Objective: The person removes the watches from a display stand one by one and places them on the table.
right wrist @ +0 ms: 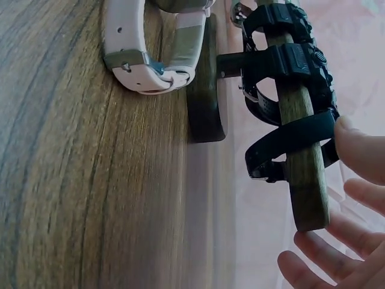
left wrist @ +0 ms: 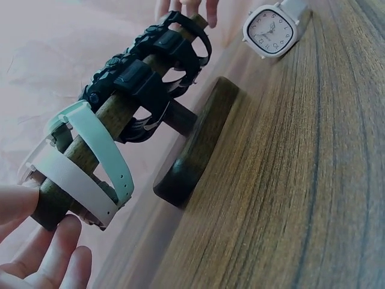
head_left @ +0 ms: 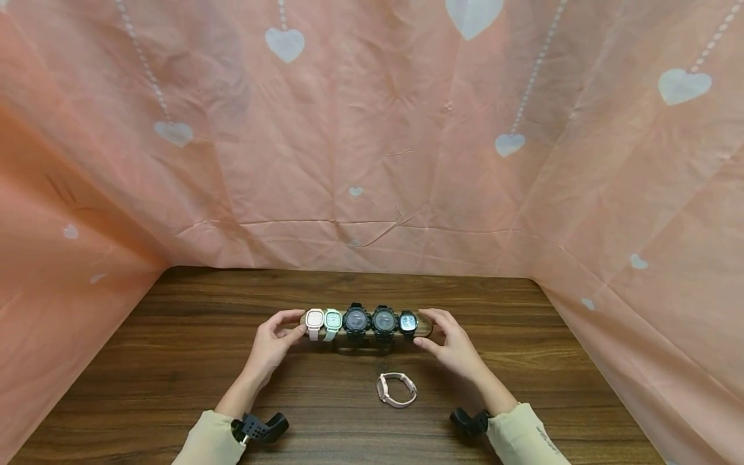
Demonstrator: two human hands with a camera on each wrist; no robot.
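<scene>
A wooden watch stand (left wrist: 198,144) carries several watches on its crossbar. From left to right these are a pale pink watch (head_left: 314,318), a mint green watch (head_left: 333,319), two bulky black digital watches (head_left: 356,319) and a small black square watch (head_left: 408,321). My left hand (head_left: 270,345) holds the bar's left end beside the pale pink watch, thumb in front and fingers beneath. At the other end, my right hand (head_left: 456,345) curves round the bar, its thumb against the small black watch and a fingertip at the bar's tip.
A loose pale pink watch (head_left: 397,391) stands on its side with its strap buckled in a loop, nearer me than the stand. The brown wooden table (head_left: 232,297) is bordered by pink curtain (head_left: 372,245) at the back and both sides.
</scene>
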